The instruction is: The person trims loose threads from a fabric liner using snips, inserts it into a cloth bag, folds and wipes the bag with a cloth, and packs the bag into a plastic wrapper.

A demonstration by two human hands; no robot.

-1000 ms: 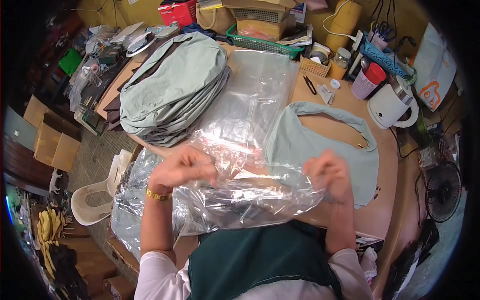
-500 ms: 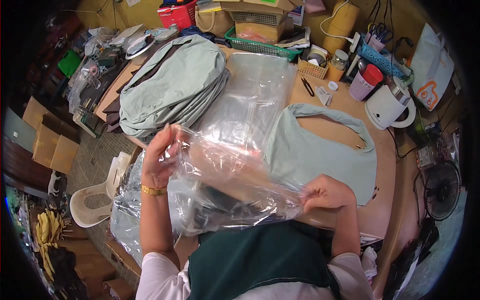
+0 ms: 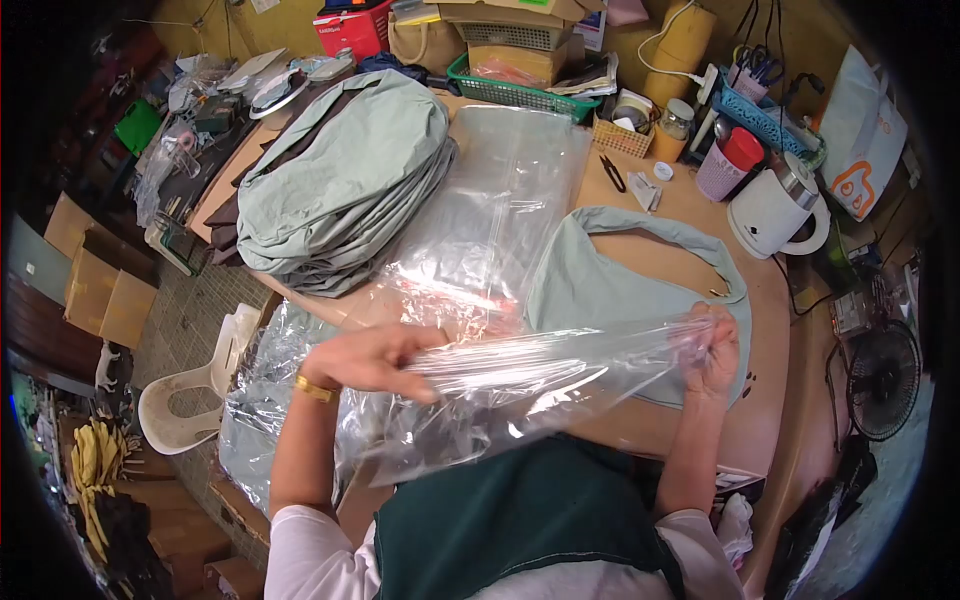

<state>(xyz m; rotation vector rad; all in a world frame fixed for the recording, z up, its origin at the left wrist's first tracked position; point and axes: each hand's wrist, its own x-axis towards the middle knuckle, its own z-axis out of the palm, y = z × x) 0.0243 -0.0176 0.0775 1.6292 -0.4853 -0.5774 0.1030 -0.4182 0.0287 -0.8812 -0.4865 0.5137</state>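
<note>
A clear plastic bag point(image 3: 540, 385) stretches between my hands above the table's front edge, its film bunched into shiny folds. My right hand point(image 3: 712, 350) is closed on its right end, fingers pinching the film. At the bag's left side is my left hand point(image 3: 370, 360), fingers stretched out and thumb apart, touching the film. A gold band circles that wrist. Just beyond the bag, a pale green cloth bag point(image 3: 640, 295) with a wide shoulder loop lies flat, partly covered by the film. More clear plastic bags point(image 3: 500, 190) lie flat in the table's middle.
Folded pale green cloth bags point(image 3: 345, 185) are piled at the left. Small black snips point(image 3: 613, 174) lie near a white kettle point(image 3: 775, 210) and a green basket point(image 3: 520, 92). Plastic-wrapped goods point(image 3: 275, 400) and a white chair point(image 3: 195, 385) stand left; a fan point(image 3: 885, 380) is at right.
The plastic bag has been pulled out straighter and rightward. My right hand has moved up and right, still gripping it. My left hand has come down and its fingers have opened out.
</note>
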